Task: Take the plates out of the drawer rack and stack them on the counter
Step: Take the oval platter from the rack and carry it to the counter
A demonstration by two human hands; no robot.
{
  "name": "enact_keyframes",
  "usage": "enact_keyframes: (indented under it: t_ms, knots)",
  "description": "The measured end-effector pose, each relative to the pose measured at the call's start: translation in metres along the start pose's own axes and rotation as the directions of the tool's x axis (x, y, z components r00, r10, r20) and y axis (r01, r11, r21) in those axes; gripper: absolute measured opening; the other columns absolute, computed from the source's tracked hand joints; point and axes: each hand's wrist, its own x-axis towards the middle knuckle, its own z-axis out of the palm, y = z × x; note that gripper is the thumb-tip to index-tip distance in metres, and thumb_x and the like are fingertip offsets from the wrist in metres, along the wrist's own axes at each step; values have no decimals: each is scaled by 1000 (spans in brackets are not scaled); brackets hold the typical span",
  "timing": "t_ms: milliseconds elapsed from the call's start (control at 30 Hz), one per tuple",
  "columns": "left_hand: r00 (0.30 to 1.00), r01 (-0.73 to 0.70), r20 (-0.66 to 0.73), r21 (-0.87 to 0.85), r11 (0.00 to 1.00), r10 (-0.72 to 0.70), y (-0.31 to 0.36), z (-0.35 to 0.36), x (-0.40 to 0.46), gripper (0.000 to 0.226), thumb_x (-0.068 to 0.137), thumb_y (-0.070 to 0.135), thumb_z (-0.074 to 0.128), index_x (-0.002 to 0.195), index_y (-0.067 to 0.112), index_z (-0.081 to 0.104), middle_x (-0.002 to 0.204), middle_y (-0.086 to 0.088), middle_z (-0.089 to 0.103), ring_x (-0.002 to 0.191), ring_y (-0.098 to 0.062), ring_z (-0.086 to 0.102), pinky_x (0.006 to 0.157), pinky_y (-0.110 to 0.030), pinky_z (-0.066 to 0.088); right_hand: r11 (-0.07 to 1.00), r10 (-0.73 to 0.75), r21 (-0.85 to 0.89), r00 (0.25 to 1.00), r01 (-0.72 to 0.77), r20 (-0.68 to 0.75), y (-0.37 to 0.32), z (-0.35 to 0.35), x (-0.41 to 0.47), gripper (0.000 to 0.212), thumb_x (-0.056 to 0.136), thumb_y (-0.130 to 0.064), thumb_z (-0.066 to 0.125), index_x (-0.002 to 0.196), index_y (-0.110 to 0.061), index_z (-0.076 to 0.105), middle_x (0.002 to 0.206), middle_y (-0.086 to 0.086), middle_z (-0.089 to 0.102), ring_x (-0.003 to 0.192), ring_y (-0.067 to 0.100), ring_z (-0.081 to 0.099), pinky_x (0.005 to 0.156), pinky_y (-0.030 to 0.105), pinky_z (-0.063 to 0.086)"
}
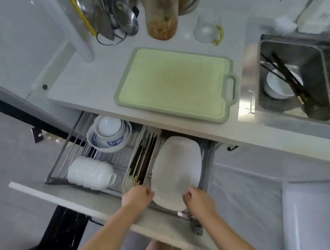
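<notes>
A large white oblong plate [177,167] lies in the right part of the pulled-out drawer rack [69,148], below the counter [98,77]. My left hand [136,197] grips the plate's near left rim, fingers curled over the edge. My right hand [198,200] holds the near right rim the same way. Whether more plates lie under this one is hidden.
A green cutting board [176,83] lies on the counter above the drawer. In the rack are stacked white bowls [92,172], a blue-patterned bowl stack [109,135] and a chopstick tray [141,161]. A sink [292,80] with a bowl and chopsticks is at the right. Utensils, a jar and a glass jug stand at the back.
</notes>
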Motion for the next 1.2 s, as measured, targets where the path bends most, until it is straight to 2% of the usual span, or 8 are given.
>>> enact_keyframes:
  t_ms: [67, 167, 300, 467, 767, 1033, 1133, 1200]
  knots:
    - [1000, 2, 24, -4, 1000, -2, 1, 6, 11, 30, 93, 39, 42, 99, 21, 65, 89, 0, 64, 84, -19, 62, 73, -29, 50, 999, 23, 25, 999, -24, 28, 1, 8, 12, 26, 91, -33, 44, 67, -23, 42, 85, 5, 56, 81, 22, 57, 65, 28, 38]
    - [999, 7, 45, -32, 999, -6, 6, 10, 33, 31, 91, 42, 44, 107, 25, 65, 97, 2, 67, 90, -18, 64, 77, -29, 52, 991, 98, 81, 994, -102, 50, 1, 22, 32, 27, 93, -31, 46, 108, -13, 60, 113, 10, 61, 107, 27, 59, 83, 31, 46]
    - [997, -20, 72, -45, 999, 23, 16, 12, 73, 39, 92, 44, 42, 122, 26, 57, 118, 2, 64, 105, -20, 61, 87, -32, 51, 970, 190, 145, 980, -197, 57, -1, 35, 55, 46, 95, -31, 49, 134, -9, 45, 133, 14, 52, 123, 28, 52, 98, 31, 43]
    - [999, -12, 48, 20, 1000, 11, 16, 20, 116, 49, 94, 42, 41, 139, 24, 38, 135, -5, 52, 110, -24, 60, 82, -33, 49, 945, 290, 155, 957, -290, 24, 1, 50, 86, 58, 95, -32, 49, 143, -5, 31, 139, 16, 44, 126, 31, 48, 101, 34, 40]
    - [997, 16, 78, 95, 995, -24, 12, 34, 164, 58, 98, 32, 34, 150, 20, 12, 130, -4, 55, 107, -22, 60, 68, -31, 43, 860, 435, 340, 895, -381, -99, 13, 63, 118, 69, 92, -13, 53, 149, -2, 16, 144, 22, 33, 123, 38, 48, 99, 39, 42]
    - [998, 14, 62, 7, 1000, -14, 14, 36, 183, 49, 100, 23, 32, 146, 14, 19, 108, -9, 63, 89, -24, 63, 63, -32, 46, 783, 577, 374, 805, -497, -138, 10, 67, 141, 57, 96, 1, 32, 150, -2, 12, 147, 21, 34, 132, 35, 42, 107, 45, 40]
    - [999, 13, 42, -61, 998, -10, 10, 36, 183, 44, 99, 15, 36, 142, 15, 28, 90, 0, 56, 71, -15, 57, 55, -29, 46, 773, 600, 334, 793, -539, -110, 9, 66, 144, 58, 95, 2, 30, 150, -5, 11, 149, 17, 33, 134, 32, 41, 108, 45, 39]
    - [999, 7, 33, -61, 998, -4, 7, 33, 183, 43, 98, 14, 39, 140, 14, 31, 93, 1, 56, 63, -7, 51, 47, -22, 38, 762, 617, 315, 781, -565, -92, 9, 65, 145, 56, 95, 3, 33, 148, -2, 17, 147, 17, 35, 132, 32, 44, 107, 44, 41]
